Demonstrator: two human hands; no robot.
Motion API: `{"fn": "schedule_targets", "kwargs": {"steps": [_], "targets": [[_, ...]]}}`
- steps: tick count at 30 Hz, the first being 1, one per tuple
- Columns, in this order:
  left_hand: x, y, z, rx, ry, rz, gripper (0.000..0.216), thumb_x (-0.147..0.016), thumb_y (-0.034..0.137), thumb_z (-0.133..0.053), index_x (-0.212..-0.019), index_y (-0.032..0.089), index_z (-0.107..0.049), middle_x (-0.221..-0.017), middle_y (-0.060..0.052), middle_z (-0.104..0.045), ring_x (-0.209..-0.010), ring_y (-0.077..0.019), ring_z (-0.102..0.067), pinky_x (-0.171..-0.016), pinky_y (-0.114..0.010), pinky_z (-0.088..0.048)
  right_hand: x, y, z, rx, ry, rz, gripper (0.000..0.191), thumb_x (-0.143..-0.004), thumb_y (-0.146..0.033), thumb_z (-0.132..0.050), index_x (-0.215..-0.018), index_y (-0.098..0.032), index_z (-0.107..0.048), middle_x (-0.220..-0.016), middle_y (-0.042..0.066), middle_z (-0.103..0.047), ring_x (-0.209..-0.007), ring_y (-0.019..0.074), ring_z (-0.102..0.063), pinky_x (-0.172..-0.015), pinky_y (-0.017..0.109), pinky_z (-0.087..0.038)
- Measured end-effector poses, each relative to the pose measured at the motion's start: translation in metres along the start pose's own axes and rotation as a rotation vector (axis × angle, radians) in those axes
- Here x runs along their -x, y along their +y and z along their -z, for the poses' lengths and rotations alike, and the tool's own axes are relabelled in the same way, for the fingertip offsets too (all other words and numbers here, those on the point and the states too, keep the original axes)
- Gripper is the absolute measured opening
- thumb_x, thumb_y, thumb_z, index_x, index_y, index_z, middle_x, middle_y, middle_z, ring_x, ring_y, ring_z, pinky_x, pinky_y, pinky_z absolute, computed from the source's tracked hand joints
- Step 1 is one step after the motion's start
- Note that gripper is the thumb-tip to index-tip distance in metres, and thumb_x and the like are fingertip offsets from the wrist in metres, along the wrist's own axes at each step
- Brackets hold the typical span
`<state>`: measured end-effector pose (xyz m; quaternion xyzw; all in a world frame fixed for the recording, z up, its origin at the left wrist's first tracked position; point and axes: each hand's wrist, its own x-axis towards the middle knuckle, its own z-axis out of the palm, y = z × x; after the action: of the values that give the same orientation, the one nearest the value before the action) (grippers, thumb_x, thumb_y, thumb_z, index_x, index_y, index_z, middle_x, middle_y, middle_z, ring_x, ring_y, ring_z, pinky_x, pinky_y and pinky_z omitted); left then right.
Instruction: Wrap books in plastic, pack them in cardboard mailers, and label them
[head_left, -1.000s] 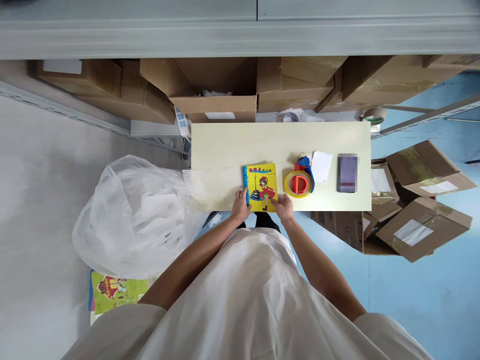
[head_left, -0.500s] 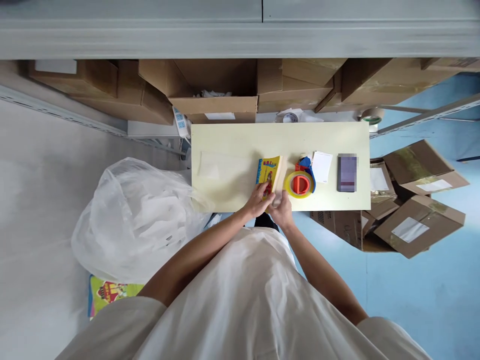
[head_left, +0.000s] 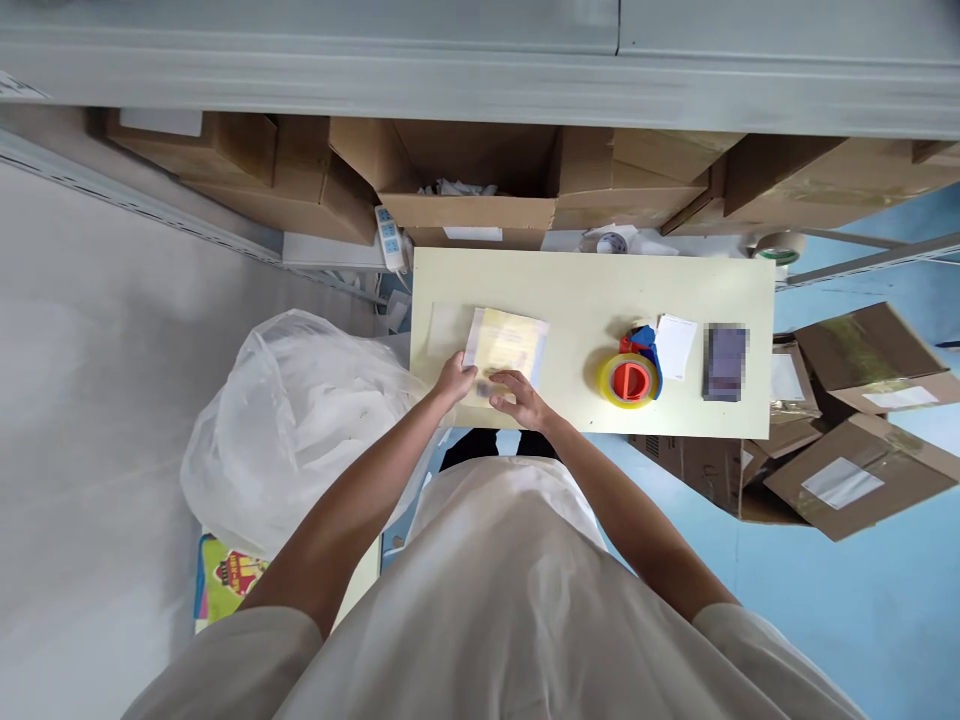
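Note:
A book (head_left: 510, 335) with a pale yellow cover lies near the middle-left of the table. It looks washed out, as if under a whitish see-through sheet, though blur hides the detail. My left hand (head_left: 454, 382) grips the book's near left corner, thumb on top. My right hand (head_left: 521, 402) rests over the near right part, fingers apart and holding nothing. A pale thin sheet (head_left: 446, 325) shows flat to the left of the book. Off to the right sits a red and blue tape dispenser (head_left: 634, 380) with a yellow roll.
White paper slips (head_left: 675, 345) and a dark phone-like block (head_left: 725, 362) lie on the table (head_left: 577, 290) at right. A clear plastic bag (head_left: 247, 430) bulges at left. Cardboard boxes (head_left: 862, 460) stand at right, and others line the shelf (head_left: 450, 90) behind.
The book has moved left and now looks flatter and paler, over the area where the sheet lay. My right hand has opened onto it, and my left hand has shifted to its left corner.

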<state>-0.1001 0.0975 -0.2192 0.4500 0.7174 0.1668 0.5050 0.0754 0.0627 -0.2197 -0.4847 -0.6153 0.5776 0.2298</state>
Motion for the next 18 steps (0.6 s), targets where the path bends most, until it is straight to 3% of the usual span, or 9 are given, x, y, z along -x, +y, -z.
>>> {"fn": "schedule_targets", "kwargs": {"steps": [6,9,12,15,18], "targets": [[-0.006,-0.016,0.007,-0.09,0.126,0.015,0.036,-0.079,0.016,-0.054,-0.114,0.014,-0.057,-0.113,-0.014,-0.065,-0.109,-0.0258,-0.06,-0.096,-0.039,-0.045,-0.01,0.021,-0.017,-0.001,0.068,-0.098,0.044,-0.073,-0.052,-0.068,-0.109,-0.027,-0.064,-0.123,0.01,-0.055,-0.122,0.0301,-0.049,-0.104,0.051,-0.037],[0.0,-0.009,0.01,-0.192,0.195,-0.179,0.045,-0.079,0.016,-0.056,-0.124,0.016,-0.051,-0.129,-0.015,-0.055,-0.126,-0.0275,-0.047,-0.107,-0.042,-0.035,-0.013,0.022,-0.02,0.007,0.096,-0.104,0.04,-0.07,-0.044,-0.073,-0.106,-0.029,-0.065,-0.12,0.008,-0.057,-0.12,0.0302,-0.051,-0.101,0.052,-0.038],[0.002,-0.003,0.003,-0.295,0.112,-0.364,0.045,-0.079,0.016,-0.056,-0.124,0.015,-0.052,-0.125,-0.016,-0.055,-0.125,-0.0288,-0.046,-0.108,-0.043,-0.035,-0.013,0.019,-0.019,0.03,0.131,-0.07,0.038,-0.066,-0.037,-0.076,-0.102,-0.029,-0.066,-0.114,0.006,-0.06,-0.113,0.0284,-0.055,-0.098,0.05,-0.042],[-0.003,-0.003,-0.009,-0.275,0.058,-0.241,0.045,-0.079,0.016,-0.056,-0.123,0.011,-0.052,-0.119,-0.018,-0.056,-0.121,-0.0305,-0.049,-0.105,-0.044,-0.038,-0.003,0.019,-0.014,0.064,0.239,-0.082,0.029,-0.073,-0.034,-0.067,-0.1,-0.024,-0.064,-0.107,0.008,-0.062,-0.099,0.0247,-0.061,-0.09,0.045,-0.048],[-0.009,-0.008,-0.014,-0.179,0.074,-0.128,0.041,-0.078,0.015,-0.056,-0.118,0.011,-0.056,-0.115,-0.016,-0.058,-0.118,-0.0285,-0.05,-0.104,-0.042,-0.037,0.015,0.025,-0.007,0.125,0.505,-0.207,0.034,-0.079,-0.033,-0.055,-0.11,-0.018,-0.057,-0.111,0.014,-0.059,-0.094,0.0241,-0.06,-0.087,0.046,-0.049]]}}
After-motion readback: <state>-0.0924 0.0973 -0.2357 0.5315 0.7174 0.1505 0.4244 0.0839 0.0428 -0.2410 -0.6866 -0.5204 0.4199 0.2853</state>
